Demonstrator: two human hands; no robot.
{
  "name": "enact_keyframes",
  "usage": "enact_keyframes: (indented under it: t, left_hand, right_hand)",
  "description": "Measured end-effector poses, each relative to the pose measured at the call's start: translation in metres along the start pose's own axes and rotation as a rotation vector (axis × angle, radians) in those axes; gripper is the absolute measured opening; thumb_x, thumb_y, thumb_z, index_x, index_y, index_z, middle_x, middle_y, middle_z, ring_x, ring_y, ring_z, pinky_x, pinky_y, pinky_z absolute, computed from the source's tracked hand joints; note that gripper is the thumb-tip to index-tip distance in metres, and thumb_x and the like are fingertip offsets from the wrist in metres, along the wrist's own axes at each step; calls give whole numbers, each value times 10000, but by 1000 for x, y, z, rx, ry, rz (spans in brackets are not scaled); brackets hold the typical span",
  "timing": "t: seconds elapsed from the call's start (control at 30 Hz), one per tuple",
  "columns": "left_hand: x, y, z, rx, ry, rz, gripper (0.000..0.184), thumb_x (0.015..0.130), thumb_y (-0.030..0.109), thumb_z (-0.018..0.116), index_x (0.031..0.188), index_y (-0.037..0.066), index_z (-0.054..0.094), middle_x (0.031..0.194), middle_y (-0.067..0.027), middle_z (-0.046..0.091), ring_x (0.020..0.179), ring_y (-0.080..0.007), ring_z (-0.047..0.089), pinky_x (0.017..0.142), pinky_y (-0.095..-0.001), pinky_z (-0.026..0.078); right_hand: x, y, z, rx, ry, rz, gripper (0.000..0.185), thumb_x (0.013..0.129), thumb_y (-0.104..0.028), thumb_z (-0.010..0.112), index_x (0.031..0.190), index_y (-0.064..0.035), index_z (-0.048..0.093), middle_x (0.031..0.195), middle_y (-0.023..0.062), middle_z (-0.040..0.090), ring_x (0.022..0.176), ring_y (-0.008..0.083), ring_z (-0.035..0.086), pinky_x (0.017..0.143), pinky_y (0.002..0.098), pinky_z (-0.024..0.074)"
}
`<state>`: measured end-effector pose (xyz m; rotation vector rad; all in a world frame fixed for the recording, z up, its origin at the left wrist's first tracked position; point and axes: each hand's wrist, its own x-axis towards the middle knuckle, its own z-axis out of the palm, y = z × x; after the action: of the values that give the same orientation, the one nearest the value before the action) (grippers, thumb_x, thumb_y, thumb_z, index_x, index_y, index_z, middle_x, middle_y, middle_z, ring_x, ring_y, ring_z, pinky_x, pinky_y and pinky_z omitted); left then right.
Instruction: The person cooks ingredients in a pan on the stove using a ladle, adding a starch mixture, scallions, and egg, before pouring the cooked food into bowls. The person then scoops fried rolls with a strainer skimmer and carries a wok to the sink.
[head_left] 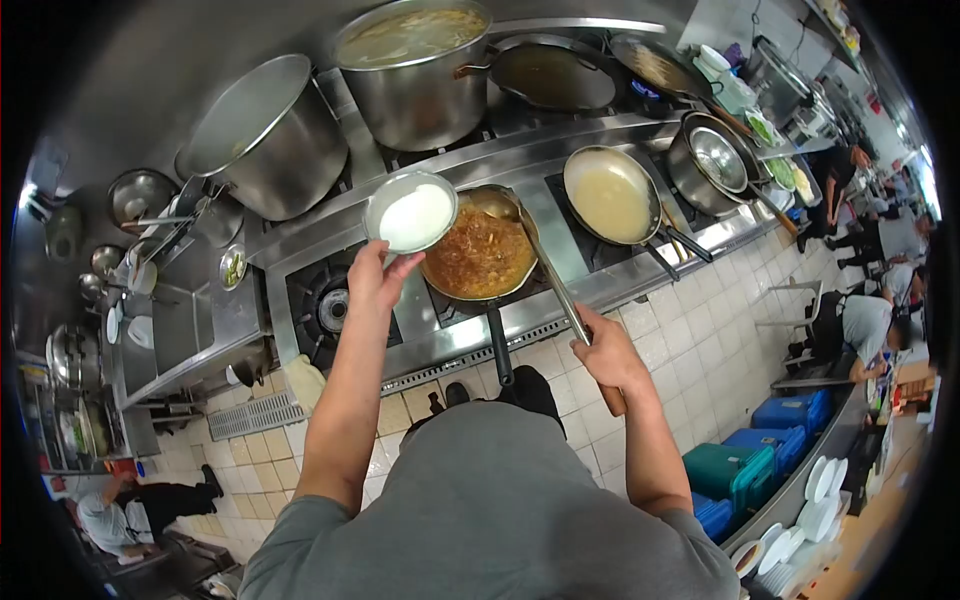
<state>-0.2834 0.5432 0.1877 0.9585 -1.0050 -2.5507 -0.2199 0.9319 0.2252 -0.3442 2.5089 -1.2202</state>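
My left hand [382, 274] grips the rim of a metal bowl [411, 212] that holds a white liquid. The bowl is at the upper left edge of a frying pan [480, 250] filled with a reddish-brown bubbling sauce. My right hand [608, 352] is closed round the wooden-ended handle of a long ladle [548, 262]. The ladle's head rests in the sauce at the pan's top. The pan's black handle points toward me, with neither hand on it.
A second pan [610, 196] with pale sauce stands to the right. Behind are big stockpots [415, 90] and a dark pan [553, 76]. A bare burner [335, 310] lies left. Blue and green bins [733, 475] stand lower right. Other people are at both sides.
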Motion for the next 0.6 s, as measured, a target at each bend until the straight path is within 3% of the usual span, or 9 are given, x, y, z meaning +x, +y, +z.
enact_keyframes:
  t: [0.13,0.2,0.23,0.3,0.33,0.37,0.43,0.5,0.6]
  left_hand:
    - [-30,-19,-24,-140,71,-41,251,888,-3,554,1133,-56,554,1015,-121,568,1121,-434,570,994,-674,510]
    - [-54,-33,-35,-188,132,-35,323,884,1,547,1201,-59,534,1115,-151,588,1128,-433,573,996,-661,513]
    - [-67,-41,-38,-211,160,-4,323,884,1,547,1201,-59,534,1115,-151,588,1128,-433,573,996,-661,513]
    - [-92,-60,-48,-231,212,61,195,882,10,552,1067,-50,552,1082,-150,558,1038,-373,595,927,-638,563]
    - [-104,-73,-55,-244,233,99,199,879,20,562,1067,-44,559,1073,-142,563,1064,-371,599,936,-637,558]
    - [-116,-89,-66,-266,274,125,199,879,20,562,1067,-44,559,1073,-142,563,1064,-371,599,936,-637,558]
    - [-143,-116,-68,-332,281,219,261,876,32,573,1125,-43,548,1135,-153,557,1110,-376,585,946,-635,552]
    - [-179,-141,-56,-320,382,284,326,873,42,570,1184,-42,522,1229,-165,536,1147,-386,562,966,-628,543]
    - [-230,-172,-44,-369,538,319,384,868,52,541,1232,-58,489,1307,-179,507,1199,-409,533,1009,-621,521]
  right_hand:
    - [51,59,8,-87,-75,20,591,826,-62,608,1391,72,497,1221,306,653,1170,426,627,1009,404,472]
    - [85,124,26,-21,-4,-392,577,848,-85,621,1392,68,508,1063,225,721,940,369,706,835,401,543]
    - [92,123,20,-18,-41,-422,577,848,-85,621,1392,68,508,1063,225,721,940,369,706,835,401,543]
    - [100,118,11,666,-587,253,428,859,-58,628,1280,12,596,867,95,669,647,195,614,606,333,505]
    - [99,113,6,827,-636,326,344,896,-75,610,1238,-40,593,814,26,574,538,94,484,449,256,381]
    - [101,109,-10,807,-688,327,344,896,-75,610,1238,-40,593,814,26,574,538,94,484,449,256,381]
    - [102,91,-49,1048,-816,550,118,937,-154,608,966,-55,551,741,16,564,547,114,527,477,258,374]
    - [111,95,-68,1137,-904,553,115,944,-163,608,963,-72,540,730,13,549,528,107,506,466,246,358]
    - [125,110,-97,753,-946,384,122,922,-151,616,953,-45,565,744,22,571,535,103,521,477,260,388]
